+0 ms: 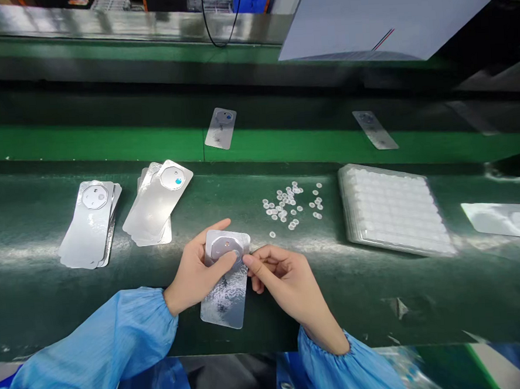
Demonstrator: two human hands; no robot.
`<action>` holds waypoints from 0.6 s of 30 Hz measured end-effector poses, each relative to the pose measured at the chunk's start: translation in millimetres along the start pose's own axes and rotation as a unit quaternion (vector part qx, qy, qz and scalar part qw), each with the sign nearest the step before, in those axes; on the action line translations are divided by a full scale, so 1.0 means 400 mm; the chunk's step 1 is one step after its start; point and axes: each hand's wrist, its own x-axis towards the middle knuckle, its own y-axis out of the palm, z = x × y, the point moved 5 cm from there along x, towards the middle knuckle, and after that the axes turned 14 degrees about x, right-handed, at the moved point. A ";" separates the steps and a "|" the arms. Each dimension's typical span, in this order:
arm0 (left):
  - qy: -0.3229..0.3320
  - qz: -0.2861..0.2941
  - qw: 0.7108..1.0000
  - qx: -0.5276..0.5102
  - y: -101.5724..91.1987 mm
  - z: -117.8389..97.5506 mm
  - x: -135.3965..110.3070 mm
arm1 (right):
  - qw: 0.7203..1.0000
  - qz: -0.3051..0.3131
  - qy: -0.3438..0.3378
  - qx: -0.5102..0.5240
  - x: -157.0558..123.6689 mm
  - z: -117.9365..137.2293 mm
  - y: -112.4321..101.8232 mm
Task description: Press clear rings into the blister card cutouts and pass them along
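Two stacks (88, 228); left fingers (221, 268) grip one panel (225, 302), right fingers (263, 270) touch its edge, their hold unclear.

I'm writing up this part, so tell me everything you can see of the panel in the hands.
The panel is a thin, silvery rectangle with rounded corners, its shiny, mottled face metallic or film-covered in look. Near its far end is a grey round-cornered disc with small circular details, partly hidden. It points away from the person, leaning slightly right. The left hand grips it, thumb across the disc; the right hand has its thumb tip at the right edge.
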 end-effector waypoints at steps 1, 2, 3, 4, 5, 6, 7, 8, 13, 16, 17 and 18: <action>-0.001 0.000 1.000 0.000 0.000 0.000 0.000 | 1.000 -0.001 -0.001 -0.001 0.000 0.000 0.001; -0.002 0.001 1.000 0.001 0.001 0.001 -0.001 | 1.000 -0.004 -0.003 -0.002 -0.001 0.000 0.001; -0.002 0.001 1.000 0.002 0.001 0.001 -0.001 | 1.000 -0.009 -0.006 -0.004 -0.001 0.000 0.001; -0.003 0.000 1.000 0.003 0.000 0.001 -0.001 | 1.000 -0.015 -0.009 -0.007 -0.001 -0.001 0.001; -0.005 0.001 1.000 0.004 0.000 0.002 -0.001 | 1.000 -0.021 -0.013 -0.010 -0.002 -0.001 0.000; -0.007 0.002 1.000 0.005 0.000 0.002 -0.001 | 0.999 -0.026 -0.015 -0.014 -0.002 -0.002 0.000; -0.008 0.003 1.000 0.006 0.000 0.002 -0.001 | 0.999 -0.030 -0.017 -0.017 -0.002 -0.003 -0.001; -0.008 0.004 1.000 0.008 0.000 0.002 -0.001 | 0.999 -0.031 -0.018 -0.019 -0.002 -0.004 -0.001; -0.001 0.000 1.000 0.014 -0.001 -0.001 0.000 | 0.999 -0.031 -0.019 -0.025 -0.002 -0.005 -0.003; 0.002 -0.002 1.000 0.014 -0.001 -0.001 -0.001 | 0.999 -0.033 -0.021 -0.029 -0.003 -0.003 -0.003; 0.001 0.000 1.000 0.014 0.000 -0.001 -0.001 | 0.999 -0.033 -0.023 -0.029 -0.003 -0.002 -0.003; 0.000 0.001 1.000 0.014 0.000 -0.002 -0.001 | 0.999 -0.034 -0.025 -0.029 -0.003 -0.001 -0.003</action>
